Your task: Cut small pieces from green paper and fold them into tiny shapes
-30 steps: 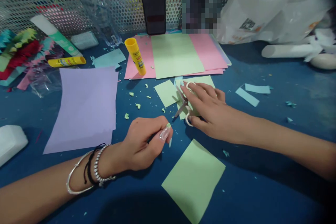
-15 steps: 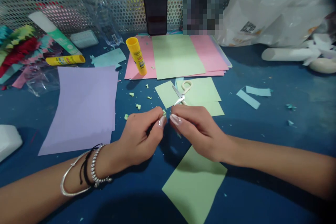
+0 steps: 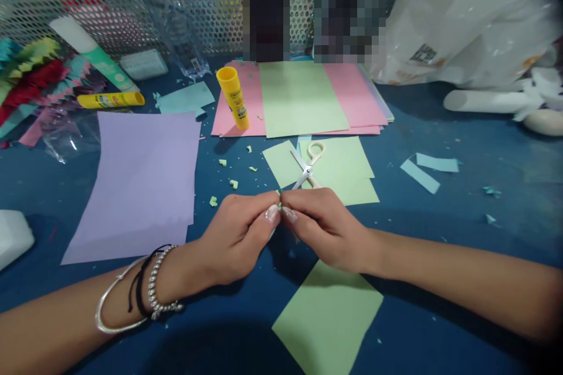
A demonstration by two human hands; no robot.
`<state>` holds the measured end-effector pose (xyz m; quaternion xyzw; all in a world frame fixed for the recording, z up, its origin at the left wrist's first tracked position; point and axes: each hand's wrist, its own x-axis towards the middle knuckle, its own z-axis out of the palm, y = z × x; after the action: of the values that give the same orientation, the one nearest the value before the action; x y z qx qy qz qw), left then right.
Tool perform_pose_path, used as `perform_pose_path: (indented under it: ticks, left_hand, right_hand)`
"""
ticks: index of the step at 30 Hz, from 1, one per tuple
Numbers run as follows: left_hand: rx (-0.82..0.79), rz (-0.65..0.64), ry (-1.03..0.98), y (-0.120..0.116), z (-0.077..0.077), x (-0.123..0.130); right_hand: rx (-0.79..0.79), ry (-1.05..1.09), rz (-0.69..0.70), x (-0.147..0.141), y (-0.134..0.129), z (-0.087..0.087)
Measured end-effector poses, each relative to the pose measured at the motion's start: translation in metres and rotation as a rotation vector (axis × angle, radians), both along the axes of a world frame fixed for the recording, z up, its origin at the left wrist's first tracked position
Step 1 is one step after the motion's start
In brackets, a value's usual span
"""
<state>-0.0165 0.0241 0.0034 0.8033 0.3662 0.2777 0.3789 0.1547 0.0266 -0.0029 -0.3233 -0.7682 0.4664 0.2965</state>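
Observation:
My left hand (image 3: 241, 231) and my right hand (image 3: 328, 228) meet fingertip to fingertip over the blue table. Both are closed in a pinch on a tiny scrap of green paper (image 3: 280, 206), mostly hidden by the fingers. Just beyond my right hand lie open scissors (image 3: 308, 171) with cream handles, resting on green paper pieces (image 3: 341, 164). A green paper square (image 3: 328, 316) lies below my right hand. Small folded green paper bits (image 3: 233, 184) are scattered past my left hand.
A yellow glue stick (image 3: 233, 98) stands before stacked pink and green sheets (image 3: 303, 99). Purple paper (image 3: 141, 181) lies left, near another glue stick (image 3: 111, 100). Blue strips (image 3: 420, 176) and a white plastic bag (image 3: 466, 23) are on the right. A metal mesh (image 3: 109, 0) borders the back.
My hands have come together, closing the small gap between their fingertips around the green scrap. The whole view has shifted slightly; the things on the table keep their places.

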Motion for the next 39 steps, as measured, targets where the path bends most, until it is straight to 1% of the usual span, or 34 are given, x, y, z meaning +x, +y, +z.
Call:
perform_pose_path:
  ticks: [5, 14, 17, 23, 25, 31, 36, 39]
  left_hand:
    - [0.010, -0.001, -0.004, -0.0003, -0.0011, 0.0000]
    - [0.008, -0.039, -0.048, -0.0023, 0.0026, -0.0006]
    - [0.030, -0.017, -0.025, -0.0026, 0.0025, 0.0011]
    - [0.121, 0.041, 0.055, -0.0044, 0.0011, 0.0038]
    - [0.141, 0.042, 0.078, -0.0051, 0.0014, 0.0038]
    - [0.187, -0.022, 0.122, -0.0064, 0.0038, 0.0031]
    - [0.213, 0.044, 0.123, -0.0071, 0.0009, 0.0025]
    - [0.201, 0.052, 0.127, -0.0073, -0.0004, 0.0032]
  right_hand:
    - [0.006, 0.013, 0.048, 0.0009, 0.0000, -0.0003]
    - [0.010, 0.040, 0.081, 0.0023, -0.0005, -0.0008]
    - [0.006, 0.047, 0.078, 0.0035, -0.0004, -0.0012]
    - [-0.053, 0.074, 0.059, 0.0041, 0.0007, -0.0015]
    - [-0.054, 0.079, 0.057, 0.0037, 0.0008, -0.0018]
    - [-0.027, 0.088, 0.074, 0.0032, 0.0007, -0.0035]
    - [-0.003, 0.059, 0.037, 0.0036, -0.0001, -0.0019]
    - [0.034, 0.046, -0.011, 0.0037, -0.0016, -0.0007]
